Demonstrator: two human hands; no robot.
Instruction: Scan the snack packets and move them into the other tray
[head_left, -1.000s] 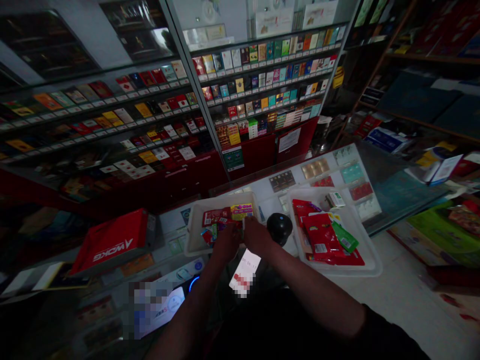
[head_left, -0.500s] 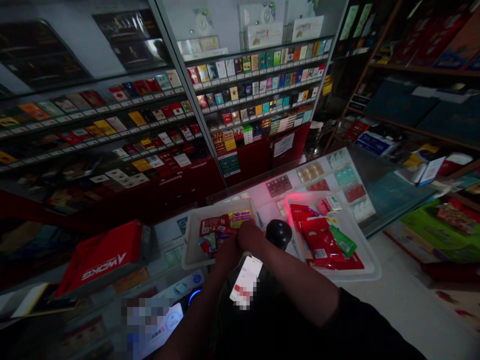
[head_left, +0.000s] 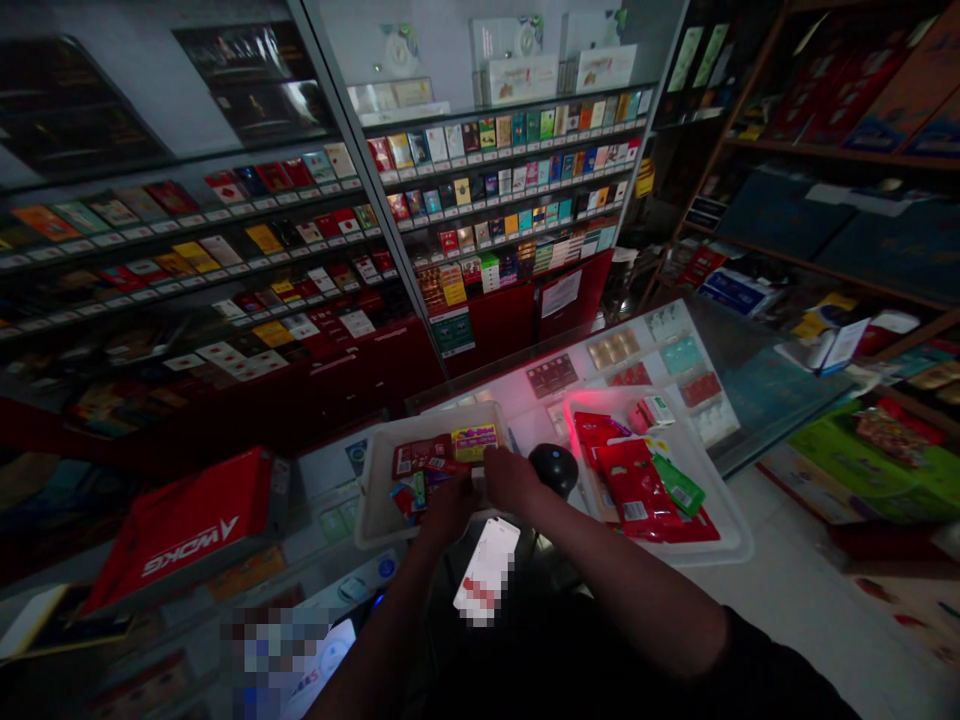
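Pale piece (head_left: 479,487): between our hands, by the left tub's near rim; we cannot tell what it is, or if it is part of the tub.
Our grip: left hand (head_left: 448,510) and right hand (head_left: 512,484) curl inward, close together; whether they pinch anything, we cannot tell.
Handling: we would do best keeping our wrists low and steady and our fingertips light, since small packs likely crumple or slip.
Left tub (head_left: 370,505): at ten o'clock from our hands, with a yellow packet (head_left: 475,442) and a dark red packet (head_left: 421,457) inside.
Black scanner (head_left: 553,470): at three o'clock, near our right knuckles; we should avoid bumping it.
Phone (head_left: 491,552): at six o'clock; let's keep our forearms off it.
Right tub (head_left: 741,535): beyond the scanner, at three o'clock.
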